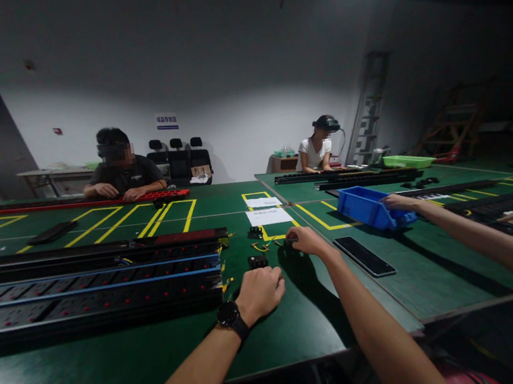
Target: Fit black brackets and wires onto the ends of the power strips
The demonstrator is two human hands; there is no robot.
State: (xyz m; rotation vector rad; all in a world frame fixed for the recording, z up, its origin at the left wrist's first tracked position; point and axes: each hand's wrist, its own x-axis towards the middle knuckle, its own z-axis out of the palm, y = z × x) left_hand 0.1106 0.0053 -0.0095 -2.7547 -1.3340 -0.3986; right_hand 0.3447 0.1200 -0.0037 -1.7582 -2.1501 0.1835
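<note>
My left hand (260, 293), with a black watch (228, 314) at its wrist, rests low over the green table, fingers curled in. What they hold, if anything, is hidden. Just beyond its knuckles lies a small black block-shaped part (257, 262). Farther off sits a similar black part (255, 233), and short yellow wires (260, 247) lie between the two. My right hand (309, 240) pinches a small dark part (290, 238), too small to name, close above the table. To the left, long black strips with red-dotted modules (110, 299) end near my left hand, yellow wires sticking out.
A black phone (364, 256) lies right of my right hand. Beyond it, another person's hand (398, 201) reaches to a blue bin (366, 206). White paper sheets (269, 216) lie ahead. Two people sit across the table (220, 204), near a red strip and black strips.
</note>
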